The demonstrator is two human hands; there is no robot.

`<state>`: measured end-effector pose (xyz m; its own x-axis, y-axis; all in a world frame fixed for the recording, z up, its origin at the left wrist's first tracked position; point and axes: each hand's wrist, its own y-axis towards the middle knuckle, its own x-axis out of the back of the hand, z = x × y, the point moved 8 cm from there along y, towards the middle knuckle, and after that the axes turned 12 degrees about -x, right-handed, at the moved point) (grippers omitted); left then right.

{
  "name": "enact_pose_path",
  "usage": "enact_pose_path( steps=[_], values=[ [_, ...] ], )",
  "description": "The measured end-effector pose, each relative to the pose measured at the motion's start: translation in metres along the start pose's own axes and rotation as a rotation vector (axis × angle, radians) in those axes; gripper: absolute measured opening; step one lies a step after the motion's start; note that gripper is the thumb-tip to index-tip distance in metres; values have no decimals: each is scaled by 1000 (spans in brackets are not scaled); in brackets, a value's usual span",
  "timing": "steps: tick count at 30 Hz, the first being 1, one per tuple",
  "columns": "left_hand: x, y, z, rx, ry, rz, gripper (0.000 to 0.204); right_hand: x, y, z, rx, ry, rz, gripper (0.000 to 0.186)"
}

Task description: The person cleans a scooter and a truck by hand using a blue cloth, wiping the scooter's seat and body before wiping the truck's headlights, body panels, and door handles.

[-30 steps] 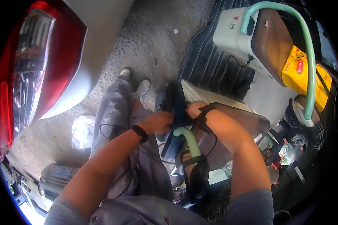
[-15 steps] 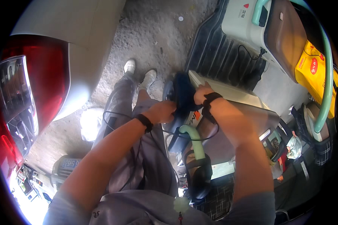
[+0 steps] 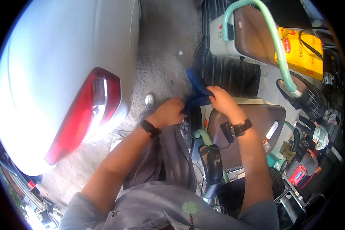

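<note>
A dark blue cloth hangs between my hands in the middle of the view. Its nearer end is gripped by my left hand, with the fingers curled and partly hidden. My right hand pinches the cloth's right side, thumb and fingers closed over its edge. Below the right hand lies a brown padded seat on a pale base. A light green curved handle rises beside that seat, under my hands. Each wrist wears a black band, and a thin dark cable runs below the hands.
A silver car with a red tail light stands close on my left. To the right are a ribbed black floor mat, another brown seat, a green rail and a yellow bag. Several small items lie at far right.
The view has shifted, with more of the car now showing. The blue cloth, bunched over the seat's edge before, is now lifted and stretched between both hands.
</note>
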<state>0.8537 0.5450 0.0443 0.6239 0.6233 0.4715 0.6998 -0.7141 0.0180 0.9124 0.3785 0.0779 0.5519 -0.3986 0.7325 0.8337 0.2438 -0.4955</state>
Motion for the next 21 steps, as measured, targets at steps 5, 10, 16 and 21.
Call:
enact_pose_path(
  steps=[5,10,16,21],
  values=[
    [59,15,-29,-74,70,-130,28,91,-40,61,-55,112,-453,27],
    [114,33,-59,-115,69,-292,47,137,-58,85,-103,230,-544,29],
    [128,79,-74,-133,-217,-293,53,122,-27,94,-117,580,-295,46],
    [137,106,-47,-80,-40,-220,38,132,20,62,-87,471,-189,50]
  ],
)
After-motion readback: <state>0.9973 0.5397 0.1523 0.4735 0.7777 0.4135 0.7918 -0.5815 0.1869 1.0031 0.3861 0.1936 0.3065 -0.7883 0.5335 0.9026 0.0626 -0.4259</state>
